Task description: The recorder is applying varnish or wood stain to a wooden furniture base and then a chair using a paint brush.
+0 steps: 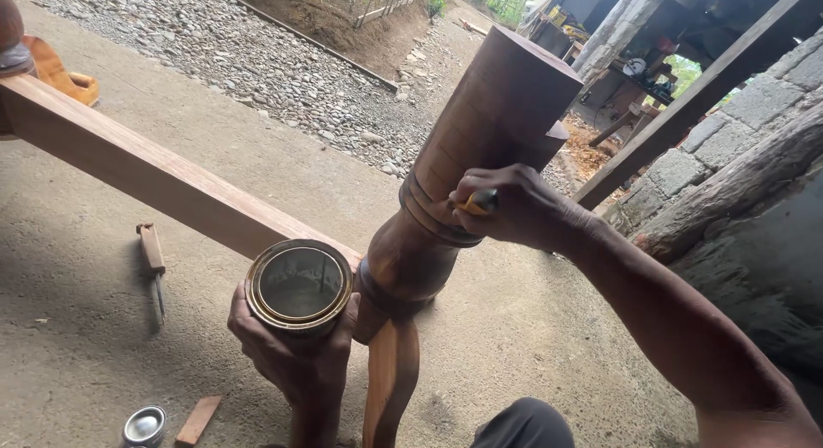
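Right hand [513, 210] closed on a yellow-handled tool [477, 203], pressed against the turned wooden post [467, 161]. Post axis slants up-right. Left hand [296, 354] grips the open tin [299, 285] just beside the post base.

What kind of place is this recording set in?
Likely an open-air woodworking yard. A turned wooden post is being finished, the left hand holds an open tin can, and a chisel lies on the concrete floor beside a gravel patch.
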